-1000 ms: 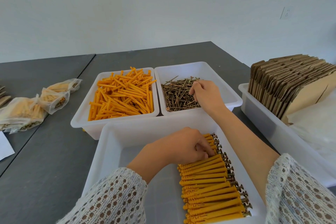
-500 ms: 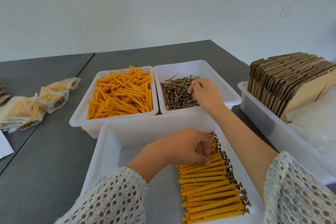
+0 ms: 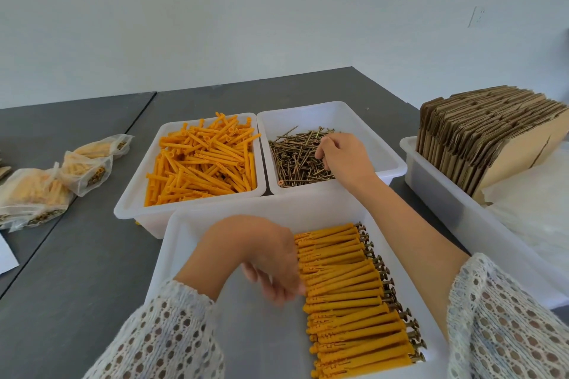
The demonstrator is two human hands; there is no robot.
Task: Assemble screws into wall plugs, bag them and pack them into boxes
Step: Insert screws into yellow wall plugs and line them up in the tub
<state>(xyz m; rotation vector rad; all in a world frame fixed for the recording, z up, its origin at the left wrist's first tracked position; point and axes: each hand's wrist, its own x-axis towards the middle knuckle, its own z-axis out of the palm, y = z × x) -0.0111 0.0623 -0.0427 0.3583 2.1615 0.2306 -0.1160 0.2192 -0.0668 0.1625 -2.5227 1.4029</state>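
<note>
Loose orange wall plugs [image 3: 200, 160] fill the left white bin [image 3: 132, 209]. Beside it, brass screws [image 3: 295, 160] lie piled in a second white bin [image 3: 308, 108]. My right hand [image 3: 341, 160] reaches into that pile, fingertips curled together and pinching a screw. In the near white tray [image 3: 172, 240], assembled plugs with screws [image 3: 348, 292] lie in a neat row along the right side. My left hand [image 3: 264, 258] hovers blurred at the row's left edge, fingers loosely curled downward and holding nothing.
Filled clear bags [image 3: 34, 194] lie on the grey table at the left, near a white paper [image 3: 6, 255]. On the right, a long white bin [image 3: 437, 194] holds flat cardboard boxes [image 3: 486, 132] and clear plastic [image 3: 538, 218].
My left hand has lifted off the top of the assembled row and swung left and toward me. My right hand stays in the screw pile.
</note>
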